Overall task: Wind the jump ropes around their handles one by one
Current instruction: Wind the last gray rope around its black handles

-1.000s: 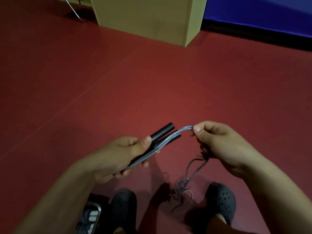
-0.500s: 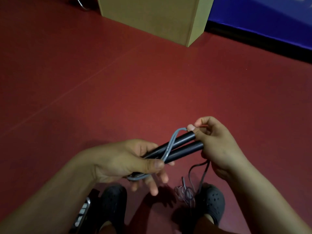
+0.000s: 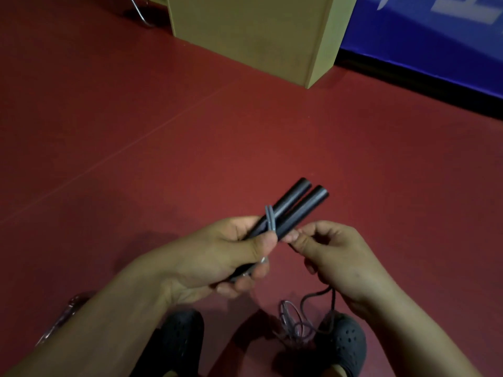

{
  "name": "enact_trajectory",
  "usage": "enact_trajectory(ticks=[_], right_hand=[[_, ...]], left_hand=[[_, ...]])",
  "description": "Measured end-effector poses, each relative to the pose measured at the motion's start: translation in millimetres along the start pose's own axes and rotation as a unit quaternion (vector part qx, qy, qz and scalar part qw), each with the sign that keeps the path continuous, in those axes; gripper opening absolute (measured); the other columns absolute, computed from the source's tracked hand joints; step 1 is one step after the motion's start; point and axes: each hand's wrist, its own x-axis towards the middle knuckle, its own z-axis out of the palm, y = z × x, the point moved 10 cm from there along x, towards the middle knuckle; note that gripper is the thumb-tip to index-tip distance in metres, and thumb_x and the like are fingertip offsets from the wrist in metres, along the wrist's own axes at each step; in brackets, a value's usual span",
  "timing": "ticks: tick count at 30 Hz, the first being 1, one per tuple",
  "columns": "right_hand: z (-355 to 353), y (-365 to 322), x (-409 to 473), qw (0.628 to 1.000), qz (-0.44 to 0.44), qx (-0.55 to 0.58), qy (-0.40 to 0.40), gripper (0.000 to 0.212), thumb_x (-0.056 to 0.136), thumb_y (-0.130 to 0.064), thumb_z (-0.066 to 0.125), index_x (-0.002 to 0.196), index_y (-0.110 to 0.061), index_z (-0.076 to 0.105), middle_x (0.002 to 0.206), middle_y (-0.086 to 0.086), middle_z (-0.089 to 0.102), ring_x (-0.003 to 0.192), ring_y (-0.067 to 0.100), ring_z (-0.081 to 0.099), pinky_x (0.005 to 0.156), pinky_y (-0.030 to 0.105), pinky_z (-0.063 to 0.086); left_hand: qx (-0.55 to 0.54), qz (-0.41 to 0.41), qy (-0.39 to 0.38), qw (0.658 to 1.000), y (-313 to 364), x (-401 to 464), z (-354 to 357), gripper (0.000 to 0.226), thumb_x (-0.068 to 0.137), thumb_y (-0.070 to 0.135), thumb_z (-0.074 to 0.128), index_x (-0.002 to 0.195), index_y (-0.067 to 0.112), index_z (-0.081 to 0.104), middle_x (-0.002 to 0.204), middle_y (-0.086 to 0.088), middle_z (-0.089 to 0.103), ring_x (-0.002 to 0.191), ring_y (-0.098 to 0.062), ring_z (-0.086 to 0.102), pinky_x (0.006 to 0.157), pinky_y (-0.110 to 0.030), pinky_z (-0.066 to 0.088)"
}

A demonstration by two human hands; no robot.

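Mid-wind, handles pointing far-right.
Left hand (image 3: 217, 257) gripped paired handles (image 3: 294, 208), thumb pinning the rope (image 3: 270, 220); right hand (image 3: 334, 257) pinched the trailing cord just right of them.

My left hand (image 3: 217, 257) grips the two black handles (image 3: 294, 208) side by side, their free ends pointing up and away to the right, thumb pressing a doubled grey turn of the rope (image 3: 270, 219) across them. My right hand (image 3: 334, 257) sits just beside the handles, fingers curled, pinching the rope where it leaves them. The slack hangs down from that hand into a loose tangle (image 3: 294, 322) on the red floor (image 3: 136, 131) between my dark clogs (image 3: 345, 341). A tan box (image 3: 258, 36) stands farther off, a blue panel (image 3: 435, 44) beside it.
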Motion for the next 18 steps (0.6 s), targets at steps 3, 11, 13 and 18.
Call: enact_trajectory(ticks=[3, 11, 13, 18], right_hand=[[-3.1, -3.6, -0.2, 1.0, 0.0, -0.006, 0.007, 0.026, 0.084, -0.027, 0.072, 0.067, -0.009, 0.065, 0.045, -0.006, 0.037, 0.041, 0.008, 0.028, 0.039, 0.017, 0.025], [9.5, -7.1, -7.1, 0.996, 0.018, -0.081, -0.033, 0.028, 0.085, -0.034, 0.071, 0.078, -0.008, 0.069, 0.048, -0.006, 0.034, 0.041, 0.009, 0.024, 0.037, 0.016, 0.025], [10.6, -10.3, -7.7, 0.994, 0.005, -0.104, -0.031, 0.033, 0.087, -0.037, 0.068, 0.072, -0.008, 0.066, 0.05, -0.004, 0.035, 0.044, 0.011, 0.025, 0.04, 0.018, 0.024], [14.4, -16.0, -10.1, 0.986, -0.033, -0.162, -0.028, 0.046, 0.091, -0.039, 0.062, 0.068, 0.001, 0.058, 0.051, -0.001, 0.037, 0.046, 0.012, 0.028, 0.043, 0.023, 0.024]], left_hand=[[-0.045, 0.0, 0.058, 0.997, -2.5, 4.7, -19.1, 0.04, 0.082, 0.039, 0.058, 0.105, 0.007, 0.059, 0.059, 0.001, 0.052, 0.043, -0.006, 0.039, 0.034, -0.015, 0.027], [0.136, 0.036, 0.167, 0.976, -6.8, 12.4, -48.4, 0.014, 0.101, 0.024, 0.052, 0.095, 0.012, 0.055, 0.059, 0.001, 0.057, 0.045, -0.01, 0.046, 0.041, -0.02, 0.035], [0.137, 0.062, 0.178, 0.972, -2.1, 13.2, -49.9, 0.006, 0.102, 0.022, 0.052, 0.101, 0.018, 0.056, 0.058, 0.002, 0.057, 0.044, -0.009, 0.047, 0.041, -0.02, 0.035], [0.143, 0.086, 0.234, 0.958, -2.1, 16.4, -63.8, 0.008, 0.1, 0.022, 0.054, 0.106, 0.02, 0.059, 0.054, 0.005, 0.056, 0.041, -0.008, 0.046, 0.039, -0.018, 0.034]])
